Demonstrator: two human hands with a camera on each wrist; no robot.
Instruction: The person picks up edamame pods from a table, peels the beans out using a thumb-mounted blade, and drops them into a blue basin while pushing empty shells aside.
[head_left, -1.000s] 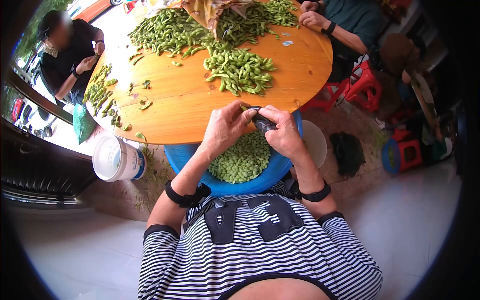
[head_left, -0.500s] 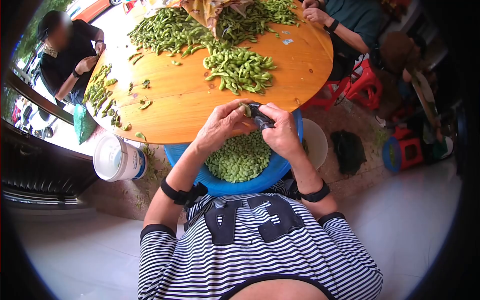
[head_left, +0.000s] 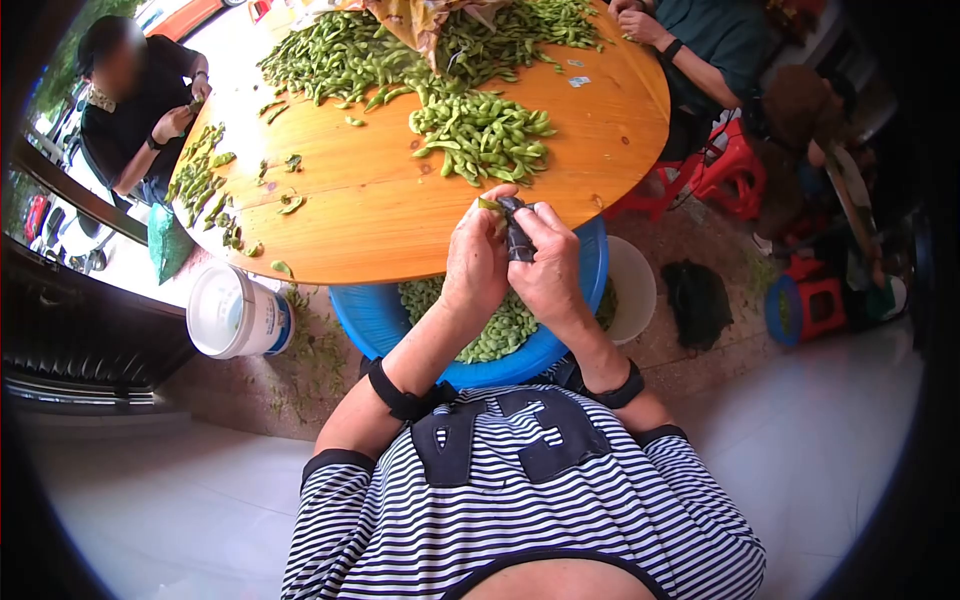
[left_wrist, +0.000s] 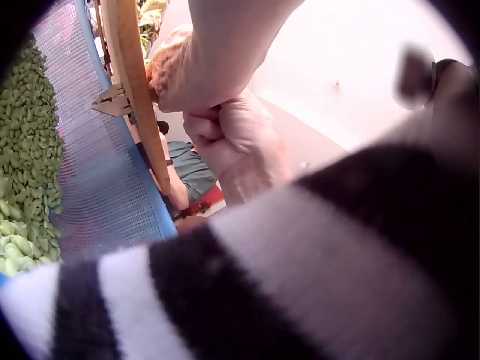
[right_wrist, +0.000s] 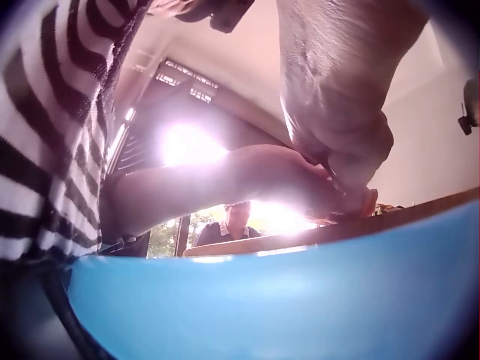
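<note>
Just over the near table edge in the head view, my left hand (head_left: 474,258) pinches a green edamame pod (head_left: 489,204) at its fingertips. Close against it, my right hand (head_left: 550,262) has curled fingers and a dark, shiny wrapping (head_left: 519,232) along its thumb, whose tip meets the pod. Beneath both hands is a blue basin (head_left: 352,318) holding shelled green beans (head_left: 497,336). In the left wrist view the beans (left_wrist: 26,142) fill one side of the basin. The hands overlap in the right wrist view, where the pod is hidden.
A round wooden table (head_left: 350,235) carries a near pile of pods (head_left: 482,135) and a larger heap (head_left: 335,65) behind. White buckets (head_left: 222,312) flank the basin. One person (head_left: 135,110) sits at the left, another (head_left: 705,50) at the right beside a red stool (head_left: 730,175).
My left hand and forearm have swung right, bringing both hands close together. The right hand has turned more upright, and the pod has become visible at the left fingertips.
</note>
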